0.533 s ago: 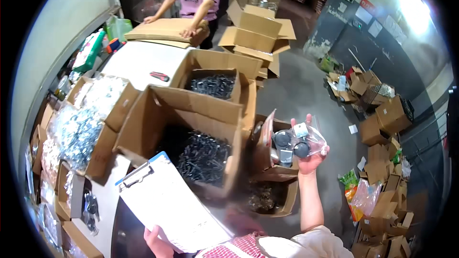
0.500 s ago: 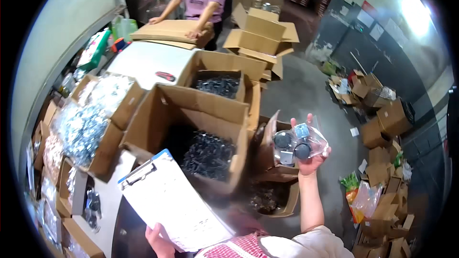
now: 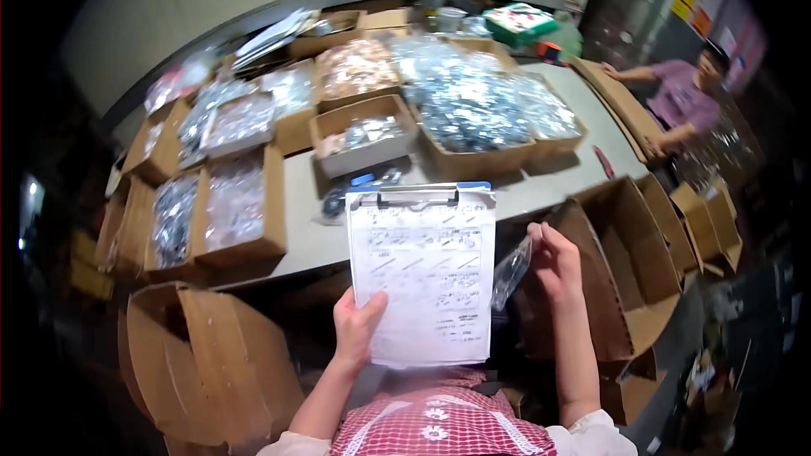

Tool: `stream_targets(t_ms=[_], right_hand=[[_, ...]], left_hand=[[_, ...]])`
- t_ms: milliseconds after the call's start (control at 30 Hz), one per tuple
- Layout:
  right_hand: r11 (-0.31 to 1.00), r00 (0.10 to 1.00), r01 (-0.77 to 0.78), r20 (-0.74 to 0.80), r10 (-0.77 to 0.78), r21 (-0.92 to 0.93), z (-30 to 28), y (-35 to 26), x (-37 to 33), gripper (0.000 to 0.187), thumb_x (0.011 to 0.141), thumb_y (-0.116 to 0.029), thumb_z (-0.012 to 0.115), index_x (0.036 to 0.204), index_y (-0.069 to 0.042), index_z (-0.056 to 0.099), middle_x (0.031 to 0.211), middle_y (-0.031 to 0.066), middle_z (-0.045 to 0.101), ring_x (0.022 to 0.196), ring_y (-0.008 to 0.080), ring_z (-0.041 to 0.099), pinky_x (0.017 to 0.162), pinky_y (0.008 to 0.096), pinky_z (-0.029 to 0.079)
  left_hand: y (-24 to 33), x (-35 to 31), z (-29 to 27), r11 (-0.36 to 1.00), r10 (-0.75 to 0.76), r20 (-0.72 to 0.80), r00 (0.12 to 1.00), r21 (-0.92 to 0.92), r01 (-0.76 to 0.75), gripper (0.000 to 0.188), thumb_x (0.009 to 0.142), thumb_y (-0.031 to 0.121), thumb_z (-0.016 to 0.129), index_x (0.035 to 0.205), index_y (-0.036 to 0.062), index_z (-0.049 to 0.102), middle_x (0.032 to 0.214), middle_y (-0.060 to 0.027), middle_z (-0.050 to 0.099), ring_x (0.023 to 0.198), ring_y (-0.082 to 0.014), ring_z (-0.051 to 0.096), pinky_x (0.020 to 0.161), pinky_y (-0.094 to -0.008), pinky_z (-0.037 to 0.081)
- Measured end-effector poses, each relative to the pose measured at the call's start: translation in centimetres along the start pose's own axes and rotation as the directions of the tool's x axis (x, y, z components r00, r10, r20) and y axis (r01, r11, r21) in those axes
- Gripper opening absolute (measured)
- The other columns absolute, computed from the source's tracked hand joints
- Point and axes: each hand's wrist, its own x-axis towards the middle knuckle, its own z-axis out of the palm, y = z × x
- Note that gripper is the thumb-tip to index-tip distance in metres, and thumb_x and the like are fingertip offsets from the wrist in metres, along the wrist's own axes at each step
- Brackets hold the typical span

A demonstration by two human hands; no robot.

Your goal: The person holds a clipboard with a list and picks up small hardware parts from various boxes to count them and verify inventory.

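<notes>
My left hand grips the left edge of a clipboard, thumb on top of the sheets. A stack of printed paper sheets with handwritten marks is under its metal clip. To the right, my right hand pinches a small clear plastic bag by its upper edge. The bag hangs edge-on beside the clipboard, so its contents are hard to make out. Behind the clipboard, on the table, lies a bag of dark parts.
The white table carries several cardboard boxes of bagged parts, among them a large box of silvery bags. A red cutter lies at the right. Open cartons stand beside my right arm, another carton at lower left. A co-worker touches flattened cardboard.
My view has turned left toward the table. The clipboard is now upright in front of me. My right hand has gone from supporting the bag on its open palm to pinching its edge.
</notes>
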Motion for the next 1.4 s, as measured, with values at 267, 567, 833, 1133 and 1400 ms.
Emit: stream_targets(t_ms=[267, 567, 833, 1133, 1400], right_hand=[[0.979, 0.978, -0.202, -0.050, 0.204, 0.038, 1.1, 9.6, 17.3, 0.024, 0.093, -0.027, 0.063, 0.099, -0.004, 0.068, 0.090, 0.0058, 0.069, 0.082, 0.0179, 0.062, 0.066, 0.0331, 0.050], [0.852, 0.930, -0.363, -0.201, 0.307, -0.377, 0.3, 16.3, 20.6, 0.035, 0.087, -0.024, 0.064, 0.120, -0.014, 0.059, 0.116, 0.0018, 0.056, 0.116, 0.0189, 0.044, 0.094, 0.0505, 0.035], [0.772, 0.983, -0.150, -0.010, 0.183, -0.618, 6.2, 14.5, 8.5, 0.041, 0.091, -0.022, 0.062, 0.127, -0.004, 0.056, 0.118, 0.0083, 0.058, 0.099, 0.0173, 0.057, 0.084, 0.0281, 0.045], [0.644, 0.985, 0.045, 0.140, 0.097, -0.764, 7.6, 15.1, 3.2, 0.084, 0.071, -0.005, 0.080, 0.139, 0.003, 0.032, 0.127, 0.0157, 0.052, 0.117, 0.0212, 0.052, 0.098, 0.0322, 0.042], [0.682, 0.995, 0.097, 0.075, -0.062, -0.725, 7.1, 13.8, 4.3, 0.057, 0.064, -0.001, 0.074, 0.116, 0.004, 0.051, 0.103, 0.0138, 0.064, 0.094, 0.0205, 0.063, 0.081, 0.0308, 0.051]], left_hand=[[2.2, -1.4, -6.4, 0.991, 0.093, -0.184, 0.979, -0.074, -0.109, 0.034, 0.088, 0.006, 0.063, 0.119, -0.0074, 0.055, 0.112, -0.0145, 0.066, 0.099, -0.0186, 0.063, 0.091, -0.0305, 0.047], [2.2, -1.9, -9.2, 0.976, 0.127, -0.284, 0.950, -0.136, -0.171, 0.036, 0.089, 0.008, 0.061, 0.121, -0.0073, 0.054, 0.116, -0.0154, 0.064, 0.102, -0.0199, 0.062, 0.092, -0.0311, 0.047], [1.5, -1.0, -10.1, 0.980, 0.075, -0.244, 0.967, -0.159, -0.116, 0.036, 0.090, 0.007, 0.060, 0.122, -0.0078, 0.053, 0.116, -0.0163, 0.064, 0.103, -0.0211, 0.063, 0.092, -0.0319, 0.048], [-1.4, 0.7, -5.8, 0.996, 0.026, -0.163, 0.986, -0.077, -0.039, 0.034, 0.091, 0.007, 0.060, 0.121, -0.0046, 0.052, 0.115, -0.0120, 0.062, 0.101, -0.0161, 0.060, 0.090, -0.0290, 0.047], [-3.6, 0.2, -4.0, 0.951, 0.169, -0.068, 0.983, 0.274, -0.145, 0.046, 0.082, 0.012, 0.070, 0.119, -0.0035, 0.049, 0.111, -0.0156, 0.060, 0.101, -0.0230, 0.059, 0.089, -0.0377, 0.048]])
